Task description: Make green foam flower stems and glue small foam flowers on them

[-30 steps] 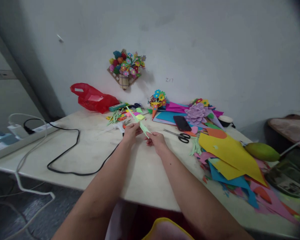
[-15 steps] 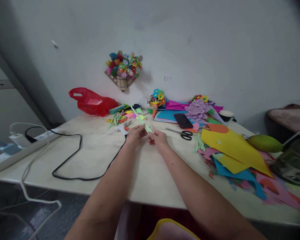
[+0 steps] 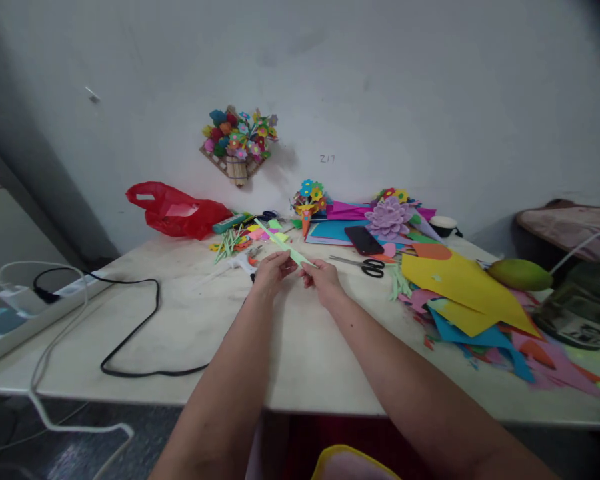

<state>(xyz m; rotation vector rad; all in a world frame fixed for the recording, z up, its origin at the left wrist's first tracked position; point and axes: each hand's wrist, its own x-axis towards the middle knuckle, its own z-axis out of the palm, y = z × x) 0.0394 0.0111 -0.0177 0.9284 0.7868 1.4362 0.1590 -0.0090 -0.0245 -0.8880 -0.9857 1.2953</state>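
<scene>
Between my hands, above the middle of the table, runs a narrow pale green strip, slanting up to the far left; it looks like paper or craft foam. My left hand pinches it near the middle. At its near end, my right hand grips it between thumb and fingers. Just beyond my left hand lies a white glue gun, partly hidden by that hand. To the right of my right hand rest black-handled scissors, blades pointing left.
Yellow sheets and colourful scraps cover the right side, near a green mango and a jar. A phone lies behind the scissors. At back left sits a red plastic bag. A black cord crosses the left side.
The view has shifted slightly to the right. Both hands still hold the green strip, and its near end now lies a little flatter toward my right hand.
</scene>
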